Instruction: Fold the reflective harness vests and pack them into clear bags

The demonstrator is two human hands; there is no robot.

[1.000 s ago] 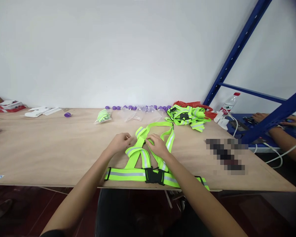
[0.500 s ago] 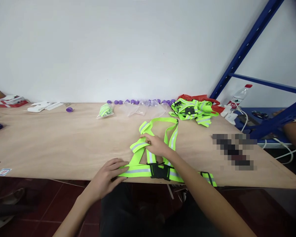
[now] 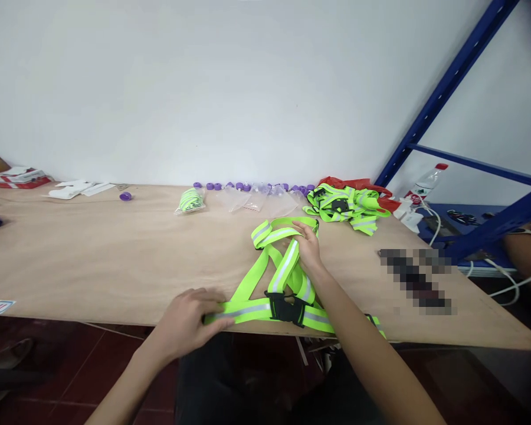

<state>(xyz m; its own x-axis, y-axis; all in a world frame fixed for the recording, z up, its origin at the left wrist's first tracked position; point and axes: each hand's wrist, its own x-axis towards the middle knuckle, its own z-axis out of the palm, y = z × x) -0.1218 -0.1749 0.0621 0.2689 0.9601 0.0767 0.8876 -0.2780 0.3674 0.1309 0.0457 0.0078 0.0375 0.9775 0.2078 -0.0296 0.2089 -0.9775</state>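
Observation:
A neon-green reflective vest (image 3: 246,310) made of elastic straps with silver stripes lies at the table's front edge. Its black buckle (image 3: 287,308) sits fastened at the middle of the waist belt. My left hand (image 3: 191,319) is closed on the belt's left end, thumb below and fingers above. Farther back, my right hand (image 3: 308,247) grips an upper strap, its fingertips partly hidden by the band. One loose strap curls round to the left of that hand. The belt's right end shows beyond my right forearm, which covers part of it.
Behind lie a bagged green item (image 3: 190,200), clear plastic bags (image 3: 252,199) and several purple caps (image 3: 216,186). More reflective vests (image 3: 340,205) are heaped at back right, near a bottle (image 3: 427,182) and a blue metal frame (image 3: 445,88). Another person's arm (image 3: 528,251) shows far right.
My right hand has moved right and slightly back, drawing the loose strap across the vest's upper part. My left hand stays at the belt's left end, its thumb now over the band.

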